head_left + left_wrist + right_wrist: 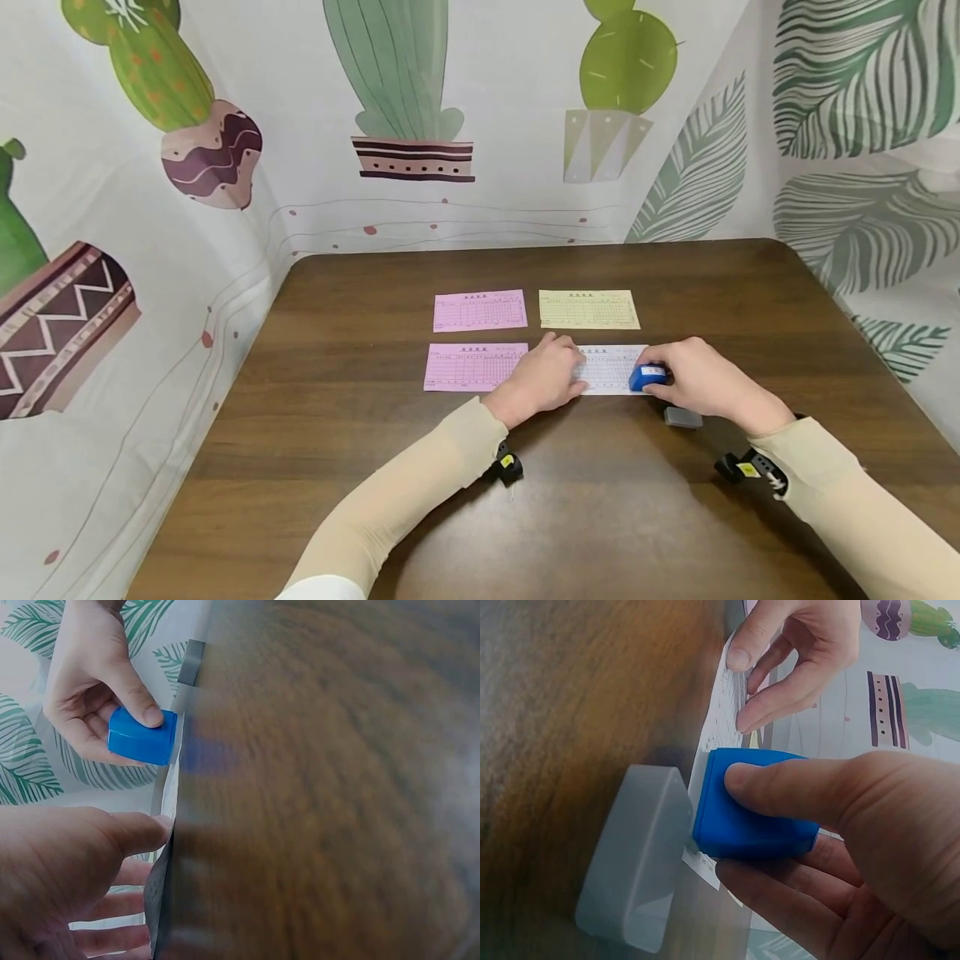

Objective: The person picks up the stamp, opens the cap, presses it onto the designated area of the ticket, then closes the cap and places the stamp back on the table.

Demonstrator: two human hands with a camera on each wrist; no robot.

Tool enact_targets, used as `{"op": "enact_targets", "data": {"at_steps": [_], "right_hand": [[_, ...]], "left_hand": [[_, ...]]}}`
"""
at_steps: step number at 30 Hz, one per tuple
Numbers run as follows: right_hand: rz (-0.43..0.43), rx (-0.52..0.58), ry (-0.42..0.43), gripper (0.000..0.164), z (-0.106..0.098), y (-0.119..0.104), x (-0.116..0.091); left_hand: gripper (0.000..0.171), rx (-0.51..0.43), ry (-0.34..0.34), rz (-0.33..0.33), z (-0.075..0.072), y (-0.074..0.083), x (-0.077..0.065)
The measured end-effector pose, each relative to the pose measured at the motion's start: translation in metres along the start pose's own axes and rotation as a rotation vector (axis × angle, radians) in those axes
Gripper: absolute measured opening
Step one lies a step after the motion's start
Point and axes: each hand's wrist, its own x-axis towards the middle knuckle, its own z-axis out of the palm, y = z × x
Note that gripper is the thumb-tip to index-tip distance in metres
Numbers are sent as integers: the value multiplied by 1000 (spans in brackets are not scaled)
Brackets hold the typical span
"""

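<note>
A blue self-inking stamp (647,377) is gripped between the thumb and fingers of my right hand (697,379), over the right end of a white printed form (609,369). In the right wrist view the stamp (754,806) has its flat face down at the paper. My left hand (543,371) rests with spread fingers on the left part of the white form, covering that end. It also overlaps the right edge of a pink form (468,367). Close below my right hand lies a grey translucent stamp cap (682,417), seen larger in the right wrist view.
Behind the hands lie another pink form (480,311) and a yellow form (589,310), side by side. All rest on a brown wooden table (360,333). A cloth printed with cacti and leaves (517,100) hangs behind the table's far edge.
</note>
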Motion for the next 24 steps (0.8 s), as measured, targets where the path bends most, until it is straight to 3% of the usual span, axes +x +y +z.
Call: {"op": "enact_targets", "data": {"at_steps": [24], "right_hand": [[14,2,-18,21,1,3,4]], "left_hand": [[40,-23,-18,-21,-2,1,-1]]}}
